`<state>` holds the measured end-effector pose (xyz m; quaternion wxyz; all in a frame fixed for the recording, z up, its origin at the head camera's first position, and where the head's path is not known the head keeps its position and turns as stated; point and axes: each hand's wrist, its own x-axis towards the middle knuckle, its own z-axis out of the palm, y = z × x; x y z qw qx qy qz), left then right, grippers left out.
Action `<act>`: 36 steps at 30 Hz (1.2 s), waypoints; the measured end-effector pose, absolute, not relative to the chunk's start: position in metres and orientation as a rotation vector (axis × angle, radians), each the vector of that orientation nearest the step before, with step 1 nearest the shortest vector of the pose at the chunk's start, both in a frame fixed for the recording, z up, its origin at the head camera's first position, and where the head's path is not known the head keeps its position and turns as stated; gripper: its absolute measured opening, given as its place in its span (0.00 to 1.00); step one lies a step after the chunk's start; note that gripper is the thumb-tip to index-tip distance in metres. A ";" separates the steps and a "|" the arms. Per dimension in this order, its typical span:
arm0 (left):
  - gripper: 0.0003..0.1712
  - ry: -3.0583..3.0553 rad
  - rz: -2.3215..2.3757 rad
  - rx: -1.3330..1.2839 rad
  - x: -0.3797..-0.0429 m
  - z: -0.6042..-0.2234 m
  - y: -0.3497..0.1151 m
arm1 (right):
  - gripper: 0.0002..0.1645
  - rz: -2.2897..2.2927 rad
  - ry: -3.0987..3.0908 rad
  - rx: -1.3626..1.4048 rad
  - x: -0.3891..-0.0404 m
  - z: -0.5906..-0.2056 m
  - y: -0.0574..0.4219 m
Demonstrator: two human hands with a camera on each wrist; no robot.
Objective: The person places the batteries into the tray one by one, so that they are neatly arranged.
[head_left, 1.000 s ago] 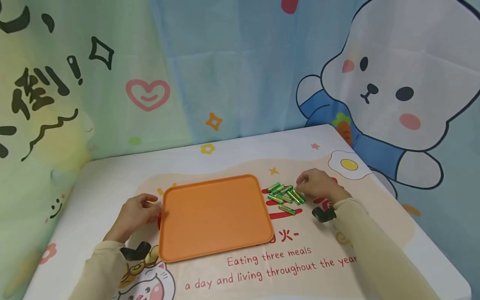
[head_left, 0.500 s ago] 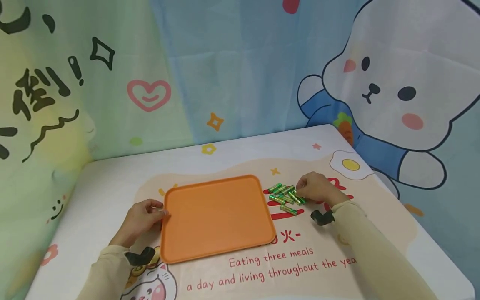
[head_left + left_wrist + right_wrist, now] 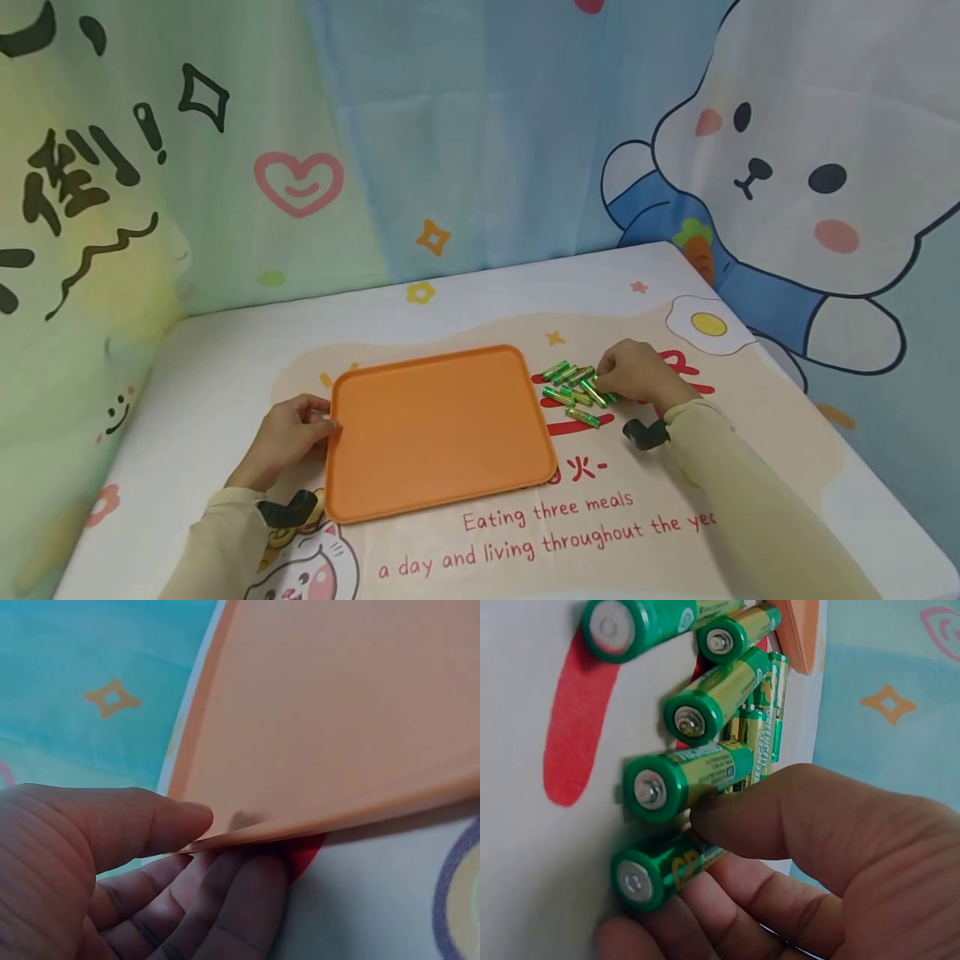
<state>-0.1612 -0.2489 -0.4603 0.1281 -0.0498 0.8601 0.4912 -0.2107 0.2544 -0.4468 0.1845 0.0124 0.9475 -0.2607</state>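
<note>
An orange rectangular tray [image 3: 442, 433] lies flat on the table. My left hand [image 3: 285, 437] pinches its left rim, thumb on top and fingers curled underneath, as the left wrist view shows with the tray [image 3: 337, 712]. Just right of the tray is a loose pile of green and gold batteries [image 3: 558, 393]. At the pile's right side, my right hand [image 3: 641, 375] grips one battery [image 3: 649, 874] between thumb and fingers. Close beside the thumb tip in the right wrist view lies another battery [image 3: 686, 780]. The far ends of some batteries are hidden.
The table [image 3: 225, 358] has a printed cover with red lettering and cartoon figures. Behind it hangs a patterned curtain [image 3: 480, 150]. A dark wrist-worn camera sits at each cuff, close over the table.
My left hand has moved right and taken hold of the tray's rim. My right hand has lowered slightly onto the battery at the pile's right side, its fingers closing around it.
</note>
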 end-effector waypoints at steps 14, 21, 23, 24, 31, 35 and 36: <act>0.24 2.497 1.510 -0.184 -0.160 -0.463 -0.244 | 0.13 -0.928 2.728 0.043 -0.200 -0.432 0.252; 0.23 2.498 1.498 -0.201 -0.159 -0.462 -0.243 | 0.17 -1.199 2.587 0.094 -0.201 -0.422 0.224; 0.23 2.489 1.502 -0.210 -0.159 -0.462 -0.244 | 0.17 -1.260 2.535 0.106 -0.202 -0.421 0.214; 0.23 2.483 1.509 -0.216 -0.159 -0.462 -0.244 | 0.17 -1.291 2.507 0.111 -0.203 -0.421 0.209; 0.23 2.429 1.590 -0.233 -0.159 -0.466 -0.247 | 0.17 -1.411 2.409 0.080 -0.207 -0.424 0.173; 0.25 2.413 1.599 -0.229 -0.158 -0.467 -0.248 | 0.13 -1.450 2.385 0.052 -0.208 -0.428 0.154; 0.25 2.416 1.596 -0.231 -0.158 -0.467 -0.248 | 0.12 -1.457 2.380 0.040 -0.208 -0.429 0.150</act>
